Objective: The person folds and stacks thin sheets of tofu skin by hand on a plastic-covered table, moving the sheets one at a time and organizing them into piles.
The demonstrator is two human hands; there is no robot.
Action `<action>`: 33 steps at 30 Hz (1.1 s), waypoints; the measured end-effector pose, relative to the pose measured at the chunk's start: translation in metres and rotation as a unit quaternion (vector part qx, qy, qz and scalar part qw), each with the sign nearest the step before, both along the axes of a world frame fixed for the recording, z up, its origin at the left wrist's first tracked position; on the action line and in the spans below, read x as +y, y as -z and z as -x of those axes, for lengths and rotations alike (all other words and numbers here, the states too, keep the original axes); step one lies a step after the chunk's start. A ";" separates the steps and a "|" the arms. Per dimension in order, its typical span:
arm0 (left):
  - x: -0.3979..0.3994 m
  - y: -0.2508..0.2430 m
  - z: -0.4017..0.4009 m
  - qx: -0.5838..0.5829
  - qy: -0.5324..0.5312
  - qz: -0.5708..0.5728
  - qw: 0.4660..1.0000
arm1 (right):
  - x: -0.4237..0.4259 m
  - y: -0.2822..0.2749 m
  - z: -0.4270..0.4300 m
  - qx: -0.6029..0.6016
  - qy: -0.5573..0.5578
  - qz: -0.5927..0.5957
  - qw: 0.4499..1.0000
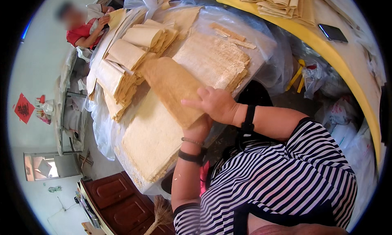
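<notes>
A folded, thin tan sheet [174,86], like a dry flatbread, is held slantwise above the table by its near end. My left hand [198,127] grips that end from below, its fingers mostly hidden behind the sheet. My right hand [219,104] lies over the sheet's near right edge, fingers apart and one pointing across its face; its thumb is hard to make out. Beneath the sheet lies a pale stack of flat sheets [150,134]. A browner stack [214,59] with ragged edges lies beyond my right hand.
Several folded bundles [116,78] line the table's far left side. Trimmed strips [229,34] lie near a plastic sheet [257,42]. Another person [95,26] handles a sheet across the table. At right, a yellow-edged table [337,60] holds a phone [333,33]. A straw broom [160,212] stands below.
</notes>
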State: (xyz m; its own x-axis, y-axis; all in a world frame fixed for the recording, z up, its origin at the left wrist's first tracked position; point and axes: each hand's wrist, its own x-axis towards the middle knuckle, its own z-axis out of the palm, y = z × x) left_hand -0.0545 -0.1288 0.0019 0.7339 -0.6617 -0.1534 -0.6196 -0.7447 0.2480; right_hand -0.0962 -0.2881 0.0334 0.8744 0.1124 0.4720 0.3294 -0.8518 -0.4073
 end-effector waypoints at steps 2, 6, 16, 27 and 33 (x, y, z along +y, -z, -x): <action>0.008 0.022 -0.001 -0.179 0.065 0.114 0.975 | 0.001 0.007 -0.001 -0.033 -0.033 0.026 0.999; -0.005 -0.012 0.004 -0.161 0.043 0.088 0.982 | -0.017 0.000 -0.003 -0.099 0.049 -0.104 0.988; -0.010 -0.022 0.008 -0.187 0.017 0.032 0.982 | -0.080 0.026 -0.026 0.033 0.129 -0.560 0.817; -0.010 -0.024 0.008 -0.183 0.014 0.035 0.982 | -0.076 0.021 0.003 -0.084 0.045 -0.259 0.961; -0.005 -0.034 0.002 -0.130 0.031 0.052 0.990 | -0.158 -0.022 -0.040 0.350 -0.119 -0.687 0.626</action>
State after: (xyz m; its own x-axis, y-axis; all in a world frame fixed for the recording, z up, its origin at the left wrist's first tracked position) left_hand -0.0562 -0.1340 0.0359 0.6972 -0.7088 0.1073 -0.7162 -0.6821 0.1477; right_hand -0.0562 -0.4466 0.0553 0.9570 0.1869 -0.2220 -0.2871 0.4991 -0.8176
